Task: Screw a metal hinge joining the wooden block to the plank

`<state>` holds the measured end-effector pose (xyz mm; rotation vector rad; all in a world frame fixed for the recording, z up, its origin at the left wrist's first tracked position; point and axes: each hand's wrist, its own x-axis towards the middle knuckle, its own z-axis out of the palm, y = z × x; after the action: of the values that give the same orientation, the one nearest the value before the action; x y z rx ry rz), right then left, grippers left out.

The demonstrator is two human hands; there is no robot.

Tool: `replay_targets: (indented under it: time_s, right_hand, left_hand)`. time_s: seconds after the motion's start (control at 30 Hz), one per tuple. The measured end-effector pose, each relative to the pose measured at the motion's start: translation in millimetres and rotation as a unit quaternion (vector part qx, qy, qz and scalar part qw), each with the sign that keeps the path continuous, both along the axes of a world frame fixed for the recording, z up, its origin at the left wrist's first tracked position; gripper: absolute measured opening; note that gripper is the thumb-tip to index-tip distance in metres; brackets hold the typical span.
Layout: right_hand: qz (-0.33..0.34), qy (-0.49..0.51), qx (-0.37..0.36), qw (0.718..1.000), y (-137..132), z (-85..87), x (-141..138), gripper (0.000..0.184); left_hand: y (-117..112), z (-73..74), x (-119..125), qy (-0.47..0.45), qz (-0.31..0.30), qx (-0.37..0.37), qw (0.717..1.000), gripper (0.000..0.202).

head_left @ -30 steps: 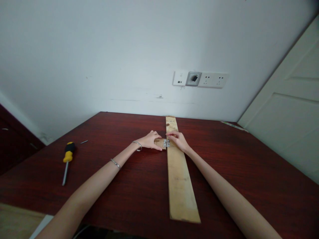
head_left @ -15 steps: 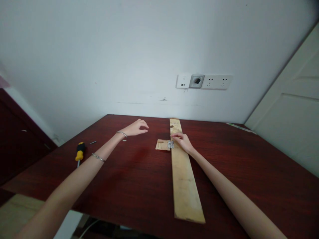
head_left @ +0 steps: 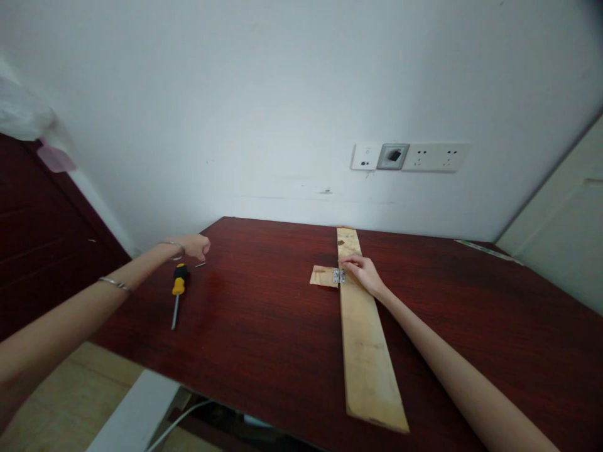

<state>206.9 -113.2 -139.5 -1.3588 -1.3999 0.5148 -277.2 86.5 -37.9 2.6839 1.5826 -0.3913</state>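
Note:
My left hand [head_left: 194, 246] hovers at the table's left edge with its fingers curled together, and I see nothing in them. Just below its fingertips a small screw [head_left: 200, 264] lies on the table, beside a yellow-and-black screwdriver [head_left: 178, 289]. My right hand [head_left: 362, 272] lies flat on a long pale wooden plank [head_left: 370, 351], with its fingertips at a small silver hinge [head_left: 338, 275]. The hinge bridges the plank and a small wooden piece [head_left: 321, 276] to its left.
The dark red table [head_left: 264, 326] stands against a white wall with a row of sockets [head_left: 409, 157]. A dark cabinet [head_left: 42, 220] stands at the left and a pale door [head_left: 560, 220] at the right. Floor and a white cable show below the table's near left edge.
My left hand has let go of the small wooden piece and swung left across the table to above the screw and screwdriver. My right hand has stayed on the plank. The view has turned left.

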Motion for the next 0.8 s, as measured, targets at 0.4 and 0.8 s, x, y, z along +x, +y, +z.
replay_targets:
  time_s: [0.4,0.8]
  right_hand:
    - [-0.005,0.0,-0.01,1.0,-2,1.8,-1,0.022]
    - [-0.004,-0.006,-0.01,1.0,-3,3.0,-2,0.021]
  left_hand:
    - [-17,-18.3,-4,0.077,0.053,0.003,0.996,0.008]
    - [-9,-29.9,-15,0.045,0.048,0.004,0.998,0.006]
